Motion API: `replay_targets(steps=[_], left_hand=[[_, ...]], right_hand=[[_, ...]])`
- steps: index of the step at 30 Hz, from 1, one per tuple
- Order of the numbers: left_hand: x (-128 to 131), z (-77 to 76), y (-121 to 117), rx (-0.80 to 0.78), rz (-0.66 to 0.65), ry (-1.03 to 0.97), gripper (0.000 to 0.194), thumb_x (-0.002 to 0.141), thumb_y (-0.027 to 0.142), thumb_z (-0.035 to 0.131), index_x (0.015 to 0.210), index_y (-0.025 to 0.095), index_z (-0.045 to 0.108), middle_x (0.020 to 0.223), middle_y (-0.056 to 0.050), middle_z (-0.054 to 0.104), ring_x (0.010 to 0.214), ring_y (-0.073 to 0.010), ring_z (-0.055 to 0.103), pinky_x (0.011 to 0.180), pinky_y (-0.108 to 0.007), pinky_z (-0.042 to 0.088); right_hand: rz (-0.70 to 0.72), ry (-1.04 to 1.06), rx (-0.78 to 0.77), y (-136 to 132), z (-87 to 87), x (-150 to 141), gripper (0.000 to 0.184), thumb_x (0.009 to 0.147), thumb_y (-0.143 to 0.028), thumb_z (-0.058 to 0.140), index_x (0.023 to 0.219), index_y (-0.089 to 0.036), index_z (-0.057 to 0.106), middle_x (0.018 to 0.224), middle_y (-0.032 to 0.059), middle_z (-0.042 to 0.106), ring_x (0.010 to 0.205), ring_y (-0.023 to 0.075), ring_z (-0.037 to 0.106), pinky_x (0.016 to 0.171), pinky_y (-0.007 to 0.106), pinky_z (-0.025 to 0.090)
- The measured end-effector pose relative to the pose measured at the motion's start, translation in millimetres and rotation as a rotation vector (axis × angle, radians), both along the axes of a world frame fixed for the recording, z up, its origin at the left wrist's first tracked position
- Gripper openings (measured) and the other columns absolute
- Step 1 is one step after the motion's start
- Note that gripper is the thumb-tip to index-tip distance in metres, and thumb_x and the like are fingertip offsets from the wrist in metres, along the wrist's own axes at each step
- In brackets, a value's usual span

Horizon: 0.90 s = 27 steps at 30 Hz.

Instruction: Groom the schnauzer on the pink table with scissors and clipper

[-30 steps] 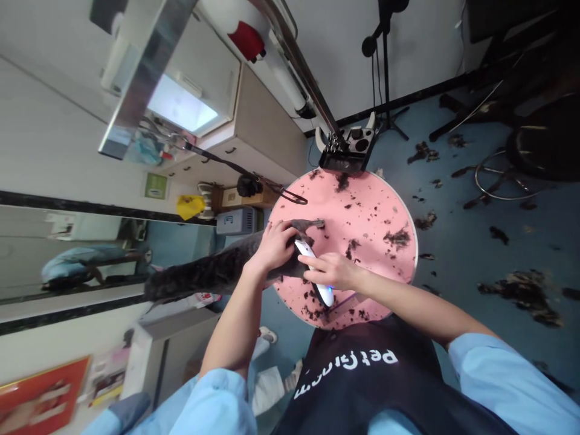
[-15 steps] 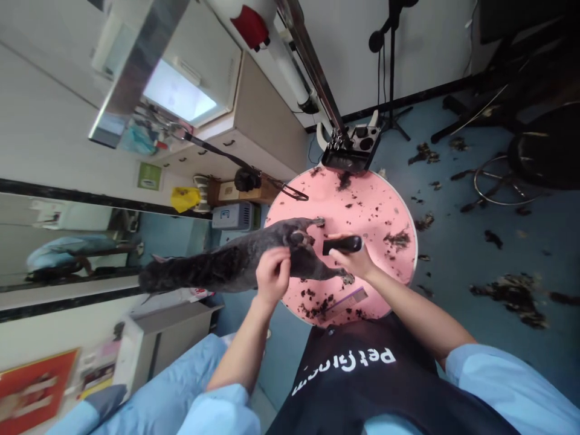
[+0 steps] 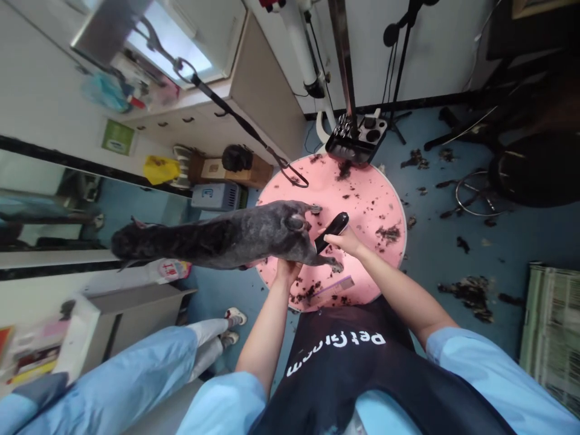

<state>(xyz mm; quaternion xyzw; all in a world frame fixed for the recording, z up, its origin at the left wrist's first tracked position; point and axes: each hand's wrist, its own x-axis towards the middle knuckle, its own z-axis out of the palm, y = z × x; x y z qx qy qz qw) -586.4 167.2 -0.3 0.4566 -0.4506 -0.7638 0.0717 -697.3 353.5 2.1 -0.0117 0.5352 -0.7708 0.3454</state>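
Note:
A dark grey dog [image 3: 254, 232] with close-cut fur stands on the round pink grooming table [image 3: 290, 181], its rear towards me and its head at the left. My left hand [image 3: 288, 269] holds the dog at the flank just before the near hind leg, the fingers partly hidden beneath the body. In my right hand [image 3: 348, 243] is a black hair clipper [image 3: 334, 229], tilted, its lower end close against the back of the near hind leg. Whether the blade touches the fur is hidden. Dark hair clippings [image 3: 312, 293] lie on the table.
A grooming loop [image 3: 294, 175] hangs over the table's far left edge. The black tool tray [image 3: 356, 142] holds scissors at the back. Another person in blue clothes [image 3: 149, 368] stands at the lower left. Cut hair [image 3: 471, 296] litters the blue floor beside a stool [image 3: 484, 187].
My left hand has moved from the top of the dog's rump down under its near flank. The clipper has swung to a steeper angle and come nearer the hind leg. The view has shifted.

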Motion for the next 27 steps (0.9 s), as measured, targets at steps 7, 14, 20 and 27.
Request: replay_targets(steps=[7,14,20,27], left_hand=[[-9.7,7.9,-1.4,0.254,0.047,0.043,0.023,0.084,0.038,0.060,0.079,0.017,0.069,0.093,-0.011,0.074,0.103,-0.0247,0.066,0.089,-0.035,0.055],[-14.2,13.1,-18.0,0.143,-0.009,0.109,0.022,0.083,0.034,0.061,0.094,0.018,0.072,0.100,-0.009,0.075,0.106,-0.0239,0.066,0.090,-0.036,0.055],[-2.7,14.7,-28.3,-0.067,-0.216,0.153,0.012,0.070,0.016,0.064,0.059,0.020,0.064,0.073,-0.002,0.072,0.084,-0.0188,0.067,0.091,-0.032,0.052],[1.5,17.6,-28.3,-0.198,-0.424,0.132,0.034,0.048,0.009,0.081,0.079,0.018,0.071,0.084,-0.003,0.073,0.099,-0.0248,0.065,0.097,-0.037,0.048]], right_hand=[[-0.105,0.294,0.134,3.7,11.0,45.1,0.035,0.073,-0.035,0.069,0.101,-0.017,0.063,0.093,0.0081,0.072,0.067,0.0173,0.067,0.063,0.033,0.057],[-0.272,0.689,0.210,-9.0,24.7,110.6,0.037,0.081,-0.032,0.070,0.112,-0.024,0.053,0.119,0.0127,0.068,0.108,0.0239,0.068,0.091,0.042,0.056],[-0.156,1.086,0.208,-23.0,23.4,122.9,0.035,0.085,-0.025,0.067,0.116,-0.022,0.053,0.128,0.0161,0.065,0.119,0.0257,0.063,0.094,0.043,0.057],[-0.246,1.098,0.339,-35.3,-7.3,120.0,0.034,0.087,-0.025,0.064,0.119,-0.019,0.054,0.130,0.0185,0.064,0.122,0.0248,0.061,0.097,0.042,0.056]])
